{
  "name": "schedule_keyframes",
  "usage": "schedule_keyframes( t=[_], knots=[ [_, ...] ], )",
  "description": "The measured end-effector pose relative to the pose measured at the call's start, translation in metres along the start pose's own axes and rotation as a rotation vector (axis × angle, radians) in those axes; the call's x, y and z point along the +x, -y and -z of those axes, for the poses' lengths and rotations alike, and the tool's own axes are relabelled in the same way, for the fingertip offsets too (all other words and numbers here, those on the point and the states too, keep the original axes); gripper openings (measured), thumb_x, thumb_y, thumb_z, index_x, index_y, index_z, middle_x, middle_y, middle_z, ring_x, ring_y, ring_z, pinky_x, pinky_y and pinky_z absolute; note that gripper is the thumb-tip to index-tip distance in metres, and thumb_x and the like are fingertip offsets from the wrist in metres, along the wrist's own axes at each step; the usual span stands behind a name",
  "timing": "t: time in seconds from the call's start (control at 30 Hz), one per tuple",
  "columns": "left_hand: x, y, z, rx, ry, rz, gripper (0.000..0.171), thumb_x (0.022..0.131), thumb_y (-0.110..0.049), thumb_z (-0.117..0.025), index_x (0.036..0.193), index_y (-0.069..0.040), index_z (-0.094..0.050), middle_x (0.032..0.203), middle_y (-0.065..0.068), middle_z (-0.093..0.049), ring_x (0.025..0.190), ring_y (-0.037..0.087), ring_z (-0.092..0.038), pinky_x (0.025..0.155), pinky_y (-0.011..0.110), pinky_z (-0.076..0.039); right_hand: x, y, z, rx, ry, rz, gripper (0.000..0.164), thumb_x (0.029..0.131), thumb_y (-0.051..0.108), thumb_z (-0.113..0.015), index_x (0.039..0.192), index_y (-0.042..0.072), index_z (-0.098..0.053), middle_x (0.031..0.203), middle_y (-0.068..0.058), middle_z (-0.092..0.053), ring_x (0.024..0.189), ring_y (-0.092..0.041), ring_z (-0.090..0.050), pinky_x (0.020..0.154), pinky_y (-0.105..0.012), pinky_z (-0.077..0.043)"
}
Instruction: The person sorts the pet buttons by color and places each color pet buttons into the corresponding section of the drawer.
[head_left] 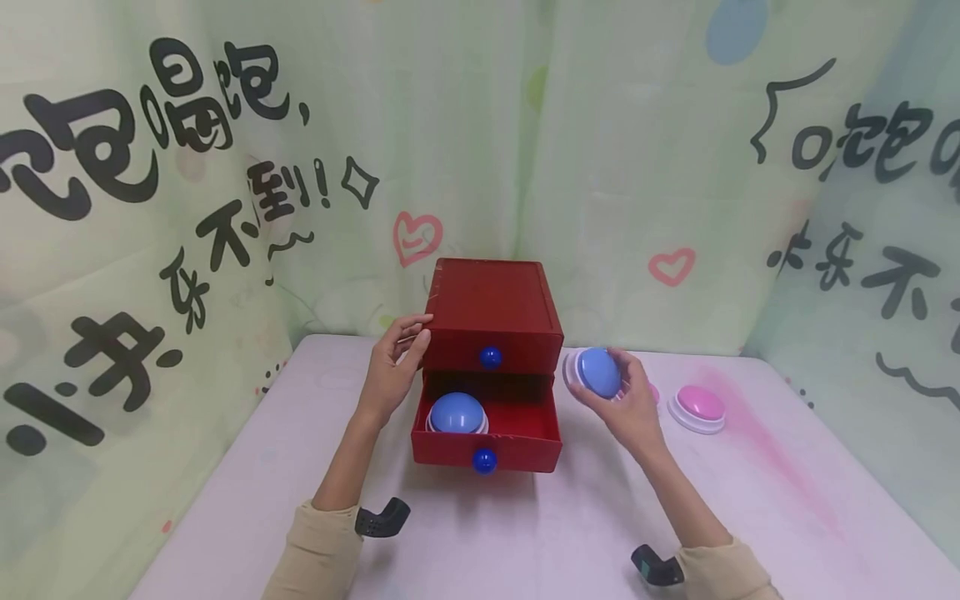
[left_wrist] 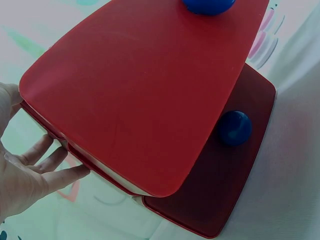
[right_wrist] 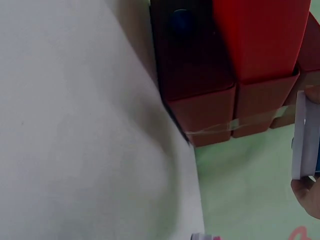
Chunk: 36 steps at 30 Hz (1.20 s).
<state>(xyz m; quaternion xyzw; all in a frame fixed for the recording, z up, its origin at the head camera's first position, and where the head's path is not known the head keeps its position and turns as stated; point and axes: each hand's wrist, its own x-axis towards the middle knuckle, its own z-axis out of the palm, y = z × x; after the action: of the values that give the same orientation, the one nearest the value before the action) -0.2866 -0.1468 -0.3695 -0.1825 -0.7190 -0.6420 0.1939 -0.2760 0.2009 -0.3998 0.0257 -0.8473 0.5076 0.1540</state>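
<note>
A red drawer box (head_left: 491, 296) with blue knobs stands on the table, its lower visible drawer (head_left: 525, 421) pulled out. Inside that drawer, toward its left side, sits a blue dome button (head_left: 457, 412) on a white base. My left hand (head_left: 396, 362) rests against the box's left side; in the left wrist view its fingers (left_wrist: 65, 176) are fairly straight along that side. To the right of the box, my right hand (head_left: 632, 408) grips a second blue dome button (head_left: 599, 372) by its white base, tilted and raised. The right wrist view shows only its base edge (right_wrist: 301, 137).
On the table (head_left: 315, 417) at right stands a pink dome button (head_left: 701, 406); another pink one (head_left: 655, 393) is partly hidden behind my right hand. A printed curtain (head_left: 600, 167) hangs along the back and sides. In the right wrist view, tape (right_wrist: 215, 127) runs across the box's side.
</note>
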Motion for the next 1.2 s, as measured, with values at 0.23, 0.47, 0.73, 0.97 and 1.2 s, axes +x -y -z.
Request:
schedule_keyframes(
  t=[0.23,0.47,0.73,0.97,1.2],
  knots=[
    [0.000,-0.001,0.001,-0.003,-0.005,-0.004,0.034,0.105,-0.022,-0.059,0.138,-0.014,-0.061,0.134,0.014,-0.058,0.122,0.030,-0.059,0.100,0.051,-0.054,-0.007,0.021,0.002,0.005,-0.074,0.145,0.089,0.083,0.029,-0.086,0.155,0.011,-0.036,0.153,-0.016,-0.043,0.139,-0.041,-0.043,0.105,-0.062,-0.046],
    [-0.002,0.000,0.000,-0.003,0.001,0.014,0.034,0.106,-0.020,-0.056,0.139,-0.011,-0.059,0.136,0.016,-0.057,0.126,0.032,-0.058,0.101,0.051,-0.053,-0.015,0.030,-0.002,-0.041,-0.200,0.333,0.085,0.077,0.016,-0.089,0.148,0.007,-0.043,0.143,-0.015,-0.049,0.131,-0.032,-0.050,0.097,-0.062,-0.052],
    [-0.002,0.001,0.000,0.004,-0.004,0.001,0.034,0.105,-0.022,-0.058,0.138,-0.014,-0.060,0.134,0.014,-0.058,0.123,0.030,-0.059,0.099,0.051,-0.055,-0.028,0.042,-0.003,-0.085,-0.258,0.442,0.089,0.071,0.013,-0.093,0.147,0.005,-0.045,0.141,-0.013,-0.052,0.130,-0.027,-0.052,0.097,-0.018,-0.046],
    [-0.001,0.004,-0.001,-0.008,-0.003,-0.007,0.033,0.105,-0.022,-0.059,0.137,-0.014,-0.061,0.133,0.014,-0.059,0.123,0.030,-0.059,0.103,0.051,-0.051,-0.039,0.052,-0.003,-0.019,-0.142,0.396,0.088,0.074,0.014,-0.092,0.148,0.011,-0.045,0.143,-0.010,-0.051,0.130,-0.032,-0.052,0.099,-0.055,-0.054],
    [-0.001,0.001,-0.001,-0.003,-0.004,-0.001,0.034,0.104,-0.023,-0.059,0.137,-0.015,-0.061,0.133,0.014,-0.059,0.122,0.030,-0.060,0.098,0.052,-0.055,-0.045,0.060,-0.007,-0.023,0.016,0.349,0.086,0.076,0.022,-0.091,0.149,0.018,-0.045,0.146,-0.008,-0.049,0.133,-0.033,-0.048,0.097,-0.060,-0.053]
  ],
)
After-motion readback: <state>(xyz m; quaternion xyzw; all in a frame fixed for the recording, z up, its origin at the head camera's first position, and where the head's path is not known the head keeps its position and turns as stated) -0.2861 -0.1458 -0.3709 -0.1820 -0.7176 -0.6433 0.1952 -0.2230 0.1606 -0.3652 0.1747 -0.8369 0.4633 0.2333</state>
